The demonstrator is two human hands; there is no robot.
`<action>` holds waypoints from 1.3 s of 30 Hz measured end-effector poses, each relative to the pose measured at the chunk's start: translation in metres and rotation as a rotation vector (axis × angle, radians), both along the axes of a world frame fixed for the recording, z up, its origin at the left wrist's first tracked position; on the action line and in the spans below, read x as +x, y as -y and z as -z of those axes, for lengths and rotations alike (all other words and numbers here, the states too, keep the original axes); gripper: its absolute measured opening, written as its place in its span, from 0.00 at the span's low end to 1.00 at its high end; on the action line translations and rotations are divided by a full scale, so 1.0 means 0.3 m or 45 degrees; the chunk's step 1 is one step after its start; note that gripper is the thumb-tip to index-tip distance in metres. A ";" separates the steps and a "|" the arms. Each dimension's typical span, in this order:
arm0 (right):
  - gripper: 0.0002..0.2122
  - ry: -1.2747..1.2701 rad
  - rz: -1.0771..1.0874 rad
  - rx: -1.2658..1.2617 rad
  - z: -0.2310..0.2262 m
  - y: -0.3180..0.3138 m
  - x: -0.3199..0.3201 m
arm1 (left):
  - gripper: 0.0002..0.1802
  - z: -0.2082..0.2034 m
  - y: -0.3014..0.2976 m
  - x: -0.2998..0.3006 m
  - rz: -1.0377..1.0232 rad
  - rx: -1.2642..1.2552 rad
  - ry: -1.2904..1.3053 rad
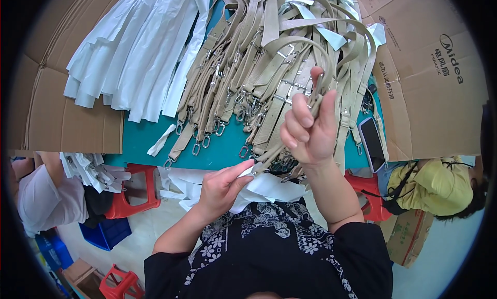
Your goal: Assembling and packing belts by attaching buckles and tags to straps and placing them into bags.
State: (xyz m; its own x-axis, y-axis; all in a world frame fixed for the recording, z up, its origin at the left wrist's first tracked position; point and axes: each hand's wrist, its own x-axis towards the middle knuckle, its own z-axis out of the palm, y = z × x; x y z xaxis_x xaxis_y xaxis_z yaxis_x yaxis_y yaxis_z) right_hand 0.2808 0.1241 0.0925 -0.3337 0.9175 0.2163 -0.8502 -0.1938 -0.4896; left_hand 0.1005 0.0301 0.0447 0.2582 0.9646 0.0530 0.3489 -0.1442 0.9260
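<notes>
I had the left hand point(221, 188) pinching a white strip point(249, 171) by the surface's point(212, 155) near edge, while the right hand point(313, 133), fingers curled, gripped a strap point(316, 98) above the pile point(222, 73).

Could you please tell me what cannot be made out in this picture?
Head view: upper ends of several long beige straps, cut off by the top edge.
Head view: part of the small flat white piece, covered by the left hand.
Head view: part of the silver metal fitting in the right hand, covered by fingers.
Head view: much of the teal tabletop, hidden under the straps.
</notes>
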 end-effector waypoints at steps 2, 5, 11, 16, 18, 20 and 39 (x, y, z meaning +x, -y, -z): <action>0.21 0.078 0.086 -0.087 -0.008 0.012 -0.028 | 0.17 0.012 0.002 0.006 -0.040 0.044 0.043; 0.21 0.038 0.054 0.051 0.003 0.026 -0.033 | 0.17 0.019 0.004 0.013 -0.090 0.084 0.102; 0.22 -0.173 -0.075 0.297 0.008 0.018 0.002 | 0.17 0.003 0.011 0.006 -0.078 -0.110 0.130; 0.22 -0.263 -0.243 0.277 0.012 0.008 0.010 | 0.18 0.031 0.013 0.013 -0.076 0.038 0.210; 0.22 -0.192 -0.317 0.168 0.003 0.007 0.017 | 0.18 0.029 0.007 0.013 -0.050 0.087 0.197; 0.22 -0.114 -0.285 0.048 -0.006 0.012 0.005 | 0.18 0.023 0.001 0.009 -0.029 0.118 0.163; 0.15 0.537 0.613 -0.099 -0.044 0.050 -0.122 | 0.18 -0.007 0.000 -0.027 0.045 -0.541 0.498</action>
